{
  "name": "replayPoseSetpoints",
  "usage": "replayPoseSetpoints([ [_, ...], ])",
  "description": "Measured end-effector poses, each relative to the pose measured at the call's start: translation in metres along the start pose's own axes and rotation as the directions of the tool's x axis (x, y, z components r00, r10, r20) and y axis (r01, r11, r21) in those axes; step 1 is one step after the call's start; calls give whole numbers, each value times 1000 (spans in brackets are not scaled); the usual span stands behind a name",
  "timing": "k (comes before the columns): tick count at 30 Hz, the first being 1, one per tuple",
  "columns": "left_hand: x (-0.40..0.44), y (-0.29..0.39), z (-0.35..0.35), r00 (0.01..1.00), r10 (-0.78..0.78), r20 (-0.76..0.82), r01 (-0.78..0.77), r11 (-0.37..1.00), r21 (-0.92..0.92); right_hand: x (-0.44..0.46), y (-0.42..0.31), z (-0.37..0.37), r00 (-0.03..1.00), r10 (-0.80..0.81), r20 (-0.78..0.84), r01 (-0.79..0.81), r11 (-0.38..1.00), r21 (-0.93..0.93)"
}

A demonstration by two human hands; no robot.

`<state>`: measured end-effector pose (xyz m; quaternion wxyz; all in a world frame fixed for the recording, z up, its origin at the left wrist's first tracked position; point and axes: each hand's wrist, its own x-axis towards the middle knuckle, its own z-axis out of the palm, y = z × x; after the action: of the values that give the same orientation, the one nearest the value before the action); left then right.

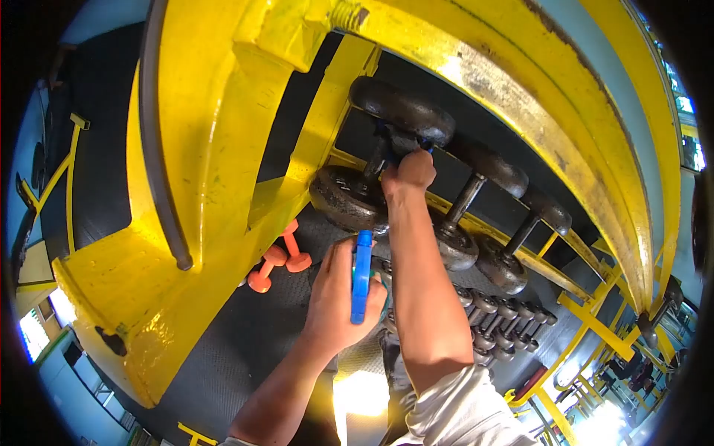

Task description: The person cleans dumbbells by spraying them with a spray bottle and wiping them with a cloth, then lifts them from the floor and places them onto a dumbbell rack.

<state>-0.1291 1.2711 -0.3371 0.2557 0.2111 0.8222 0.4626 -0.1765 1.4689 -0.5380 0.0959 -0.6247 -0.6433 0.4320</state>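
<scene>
My left hand (338, 297) is closed around a spray bottle, whose blue head (361, 276) points away from me; its body is hidden below the hand. My right hand (413, 172) reaches forward, its fingers curled over a dark cloth (401, 140) with bits of blue at its edge. That cloth presses against the inner side of the far head of a large black dumbbell (405, 110). The dumbbell's near head (346, 199) lies left of my right wrist. To the right, two more black dumbbells (467, 199) (523, 234) rest on the same rack.
Thick yellow frame beams (186, 149) rise close on the left and arch overhead (476, 67). Two small orange dumbbells (296, 256) (268, 269) sit on the dark floor mat (238, 342). Several smaller black dumbbells (509, 323) stand in a row at lower right.
</scene>
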Motion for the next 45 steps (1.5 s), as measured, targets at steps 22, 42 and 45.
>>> replayPoseSetpoints([
  [22, -14, -30, -13, 993, -108, 35, 106, 993, 53, -73, -79, 17, 997, -76, -9, 73, 903, 424],
  [42, -28, -1, 32, 990, -67, 127, 68, 998, -6, -34, -35, -23, 887, 314, -339, 70, 634, 770],
  [45, -36, -10, 31, 987, -56, 152, 49, 998, 44, -18, 3, -15, 952, 153, -265, 116, 621, 775],
])
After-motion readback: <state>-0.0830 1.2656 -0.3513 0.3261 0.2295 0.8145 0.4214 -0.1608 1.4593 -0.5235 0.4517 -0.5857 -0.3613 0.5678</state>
